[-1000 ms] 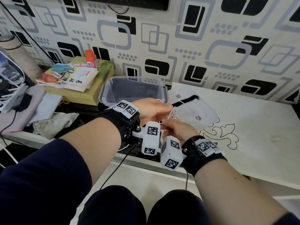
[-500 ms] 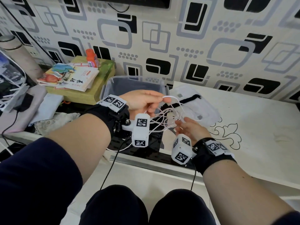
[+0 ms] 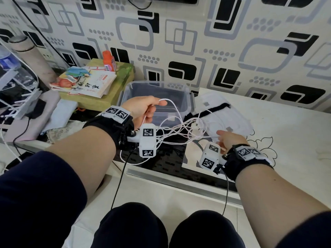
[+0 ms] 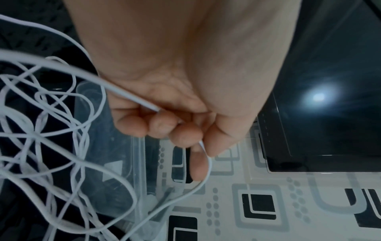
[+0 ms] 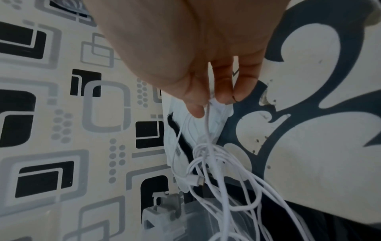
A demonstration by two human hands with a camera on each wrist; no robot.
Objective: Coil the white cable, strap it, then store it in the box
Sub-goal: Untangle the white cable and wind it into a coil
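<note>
The thin white cable (image 3: 180, 128) hangs in loose tangled loops between my two hands, above the dark table edge. My left hand (image 3: 143, 110) grips one strand in curled fingers (image 4: 158, 125), with a loop arching past the thumb. My right hand (image 3: 228, 140) pinches another strand with thumb and fingertips (image 5: 224, 96); a plug end (image 5: 198, 182) dangles among the loops. The clear plastic box (image 3: 187, 102) stands open just behind my left hand. A black strap (image 3: 217, 109) lies on the box lid (image 3: 238, 122) to the right.
A cream table (image 3: 286, 140) with a dark floral print spreads to the right. Books (image 3: 86, 83) and an orange bottle (image 3: 108, 61) sit on a green box at back left. Cloths and black wires clutter the left side. Patterned wall behind.
My hands have drawn apart, the left rising toward the box and the right sliding right, so the bunched cable has spread into open loops between them.
</note>
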